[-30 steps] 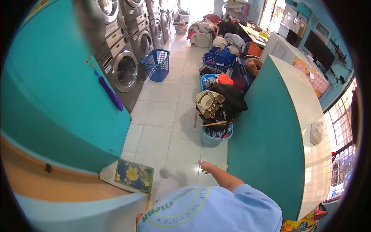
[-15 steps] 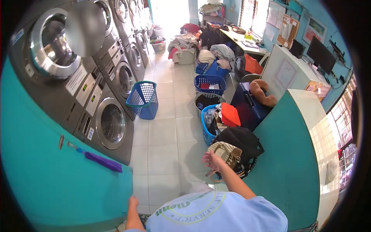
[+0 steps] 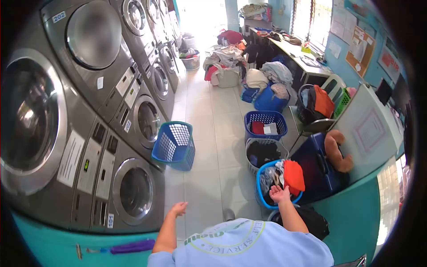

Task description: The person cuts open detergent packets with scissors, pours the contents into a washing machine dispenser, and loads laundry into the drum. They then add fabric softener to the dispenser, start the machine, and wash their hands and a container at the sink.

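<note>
My left hand (image 3: 179,208) hangs over the tiled floor, holding nothing, its fingers apart. It is nearest to the empty blue basket (image 3: 174,144), which stands on the floor in front of the machines. Over the near edge of a light blue basket (image 3: 263,200) is my right hand (image 3: 279,194), palm up with fingers spread and nothing in it. That basket holds a red-orange cloth (image 3: 293,175) and other clothes. Whether my right hand touches them, I cannot tell. Behind it stand a grey basket (image 3: 250,162) with dark clothes and a dark blue basket (image 3: 263,116).
Stacked silver machines (image 3: 133,191) line the left side. A dark blue suitcase (image 3: 313,155) with a brown neck pillow (image 3: 333,149) stands at the right, beside a teal partition (image 3: 356,213). Laundry piles (image 3: 224,60) and a long table (image 3: 298,60) are farther back.
The view has moved forward past the teal door, and the baskets now appear closer. My left hand has come up into fuller view. My right hand has passed the striped bag.
</note>
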{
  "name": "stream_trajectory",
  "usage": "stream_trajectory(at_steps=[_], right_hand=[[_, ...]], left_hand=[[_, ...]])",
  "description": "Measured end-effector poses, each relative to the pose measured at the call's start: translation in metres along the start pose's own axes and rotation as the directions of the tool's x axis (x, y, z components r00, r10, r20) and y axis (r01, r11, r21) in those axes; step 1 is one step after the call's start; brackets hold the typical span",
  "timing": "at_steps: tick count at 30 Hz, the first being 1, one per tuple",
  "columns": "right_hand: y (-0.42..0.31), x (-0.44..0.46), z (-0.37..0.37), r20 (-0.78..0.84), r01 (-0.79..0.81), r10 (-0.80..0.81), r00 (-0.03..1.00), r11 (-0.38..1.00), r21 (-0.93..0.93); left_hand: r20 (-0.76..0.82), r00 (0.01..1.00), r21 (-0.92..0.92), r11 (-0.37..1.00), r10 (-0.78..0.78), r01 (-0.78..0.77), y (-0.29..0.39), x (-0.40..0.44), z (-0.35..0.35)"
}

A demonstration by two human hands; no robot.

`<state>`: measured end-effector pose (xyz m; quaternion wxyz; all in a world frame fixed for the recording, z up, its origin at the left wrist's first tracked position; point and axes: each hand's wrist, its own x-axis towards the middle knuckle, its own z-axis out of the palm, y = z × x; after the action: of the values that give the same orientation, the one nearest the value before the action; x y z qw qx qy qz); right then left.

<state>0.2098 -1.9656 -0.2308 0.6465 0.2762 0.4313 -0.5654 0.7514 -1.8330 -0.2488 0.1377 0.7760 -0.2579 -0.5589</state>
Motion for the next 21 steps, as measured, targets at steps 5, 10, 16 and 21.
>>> stream_trajectory(at_steps=[5, 10, 16, 21], right_hand=[[0.059, 0.036, 0.128, 0.063, -0.137, 0.165, 0.984, 0.940, -0.312], [0.094, 0.074, 0.244, 0.116, -0.150, 0.226, 0.967, 0.876, -0.458], [0.080, 0.185, 0.289, -0.097, -0.090, 0.057, 0.994, 0.923, -0.375], [0.100, 0.209, 0.371, -0.450, -0.159, -0.113, 0.886, 0.837, -0.524]], left_hand=[[-0.107, 0.993, -0.094, 0.994, 0.044, -0.054, 0.023, 0.123, -0.045], [-0.070, 0.968, -0.629, 0.764, -0.239, 0.143, 0.049, 0.231, -0.082], [-0.042, 0.777, -0.958, 0.245, -0.628, 0.146, 0.066, 0.406, -0.108], [0.220, 0.700, -0.956, -0.006, -0.679, 0.294, 0.134, 0.468, -0.150]])
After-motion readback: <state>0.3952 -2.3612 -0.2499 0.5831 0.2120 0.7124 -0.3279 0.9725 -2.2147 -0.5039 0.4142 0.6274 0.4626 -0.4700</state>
